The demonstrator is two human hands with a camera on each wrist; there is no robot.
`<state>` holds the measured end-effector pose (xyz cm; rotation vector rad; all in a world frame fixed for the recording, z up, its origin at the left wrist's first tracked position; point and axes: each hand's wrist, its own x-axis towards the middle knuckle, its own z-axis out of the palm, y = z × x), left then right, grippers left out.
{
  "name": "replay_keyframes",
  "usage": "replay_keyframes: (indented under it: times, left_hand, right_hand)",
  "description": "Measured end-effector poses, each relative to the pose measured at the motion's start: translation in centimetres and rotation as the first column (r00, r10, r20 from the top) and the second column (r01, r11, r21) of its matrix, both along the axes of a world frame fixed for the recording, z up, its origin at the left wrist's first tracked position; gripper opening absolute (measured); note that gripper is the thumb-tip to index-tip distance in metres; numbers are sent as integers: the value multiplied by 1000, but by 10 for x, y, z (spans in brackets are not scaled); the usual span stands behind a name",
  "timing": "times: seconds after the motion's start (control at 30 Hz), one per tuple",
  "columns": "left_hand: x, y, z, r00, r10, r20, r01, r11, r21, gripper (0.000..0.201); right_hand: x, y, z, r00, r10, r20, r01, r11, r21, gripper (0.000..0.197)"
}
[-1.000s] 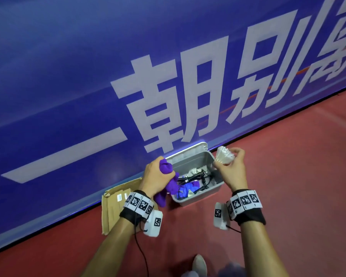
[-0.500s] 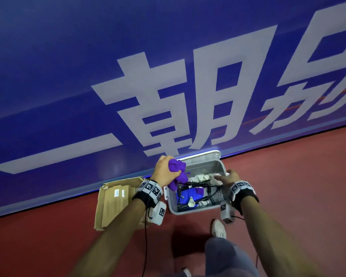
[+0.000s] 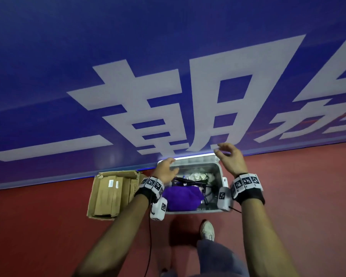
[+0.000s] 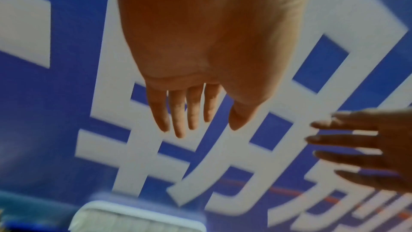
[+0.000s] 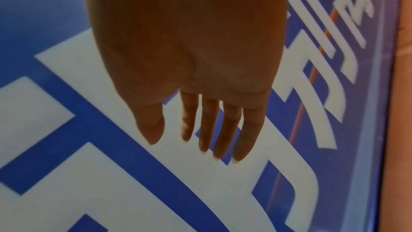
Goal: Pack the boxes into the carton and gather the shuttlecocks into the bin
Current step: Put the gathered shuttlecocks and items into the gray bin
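Observation:
A grey plastic bin (image 3: pixel 220 173) stands on the red floor against the blue banner wall. Inside lie white shuttlecocks (image 3: pixel 198 176), a purple cloth (image 3: pixel 182 197) and black cords. Left of it sits a brown carton (image 3: pixel 92 196) with flat cardboard boxes (image 3: pixel 110 193) packed inside. My left hand (image 3: pixel 166 168) hovers over the bin's left rim, fingers straight and empty, as the left wrist view (image 4: pixel 185 119) confirms. My right hand (image 3: pixel 229 154) is raised above the bin's far right corner, fingers loosely spread, holding nothing; in the right wrist view (image 5: pixel 200 135) its fingers hang straight.
The blue banner wall (image 3: pixel 168 66) with large white characters rises right behind the bin and carton. Red floor (image 3: pixel 298 196) stretches to the right and in front. My white shoe (image 3: pixel 207 229) stands just in front of the bin.
The shuttlecock left my right hand and lies in the bin. My left hand let go of the purple cloth, which now lies in the bin. Both hands rose, empty.

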<state>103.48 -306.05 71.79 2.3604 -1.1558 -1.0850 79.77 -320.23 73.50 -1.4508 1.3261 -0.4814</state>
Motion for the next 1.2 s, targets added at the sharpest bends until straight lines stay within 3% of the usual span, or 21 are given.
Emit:
replay_keyframes:
  times: [0.13,0.27,0.43,0.57,0.73,0.93,1.07,1.2]
  left_hand:
    - [27,10,61,986,161,-45,-167,950,-264,35]
    - [55,55,133,941,333,-59,-312,789,-530,22]
    - [92,167,193,846,528,-69,-404,552,-729,19]
    - [110,283,228,731,682,21,-404,458,-792,19]
    - [111,474,250,513,854,86,-452,354,-818,19]
    - [72,696,258,244,964,104,-544,225,-808,17]
    - [26,820,256,21,994,104,-599,96,-795,18]
    - [-33,918,251,-257,963,85,-603,-91,-793,17]
  right_hand:
    - [31,7,41,988,153,23,-151,985,-88,31]
    - [85,29,80,953,304,12,-295,932,-210,34]
    - [184,95,123,812,584,-13,-547,751,-370,36]
    - [263,191,158,660,751,13,-659,588,-470,33]
    - [334,377,188,389,919,63,-764,361,-535,28]
    - [379,616,198,65,992,111,-821,117,-559,27]
    - [388,766,200,-160,982,100,-817,-75,-572,25]
    - [377,897,199,-391,913,120,-769,-252,-588,24]
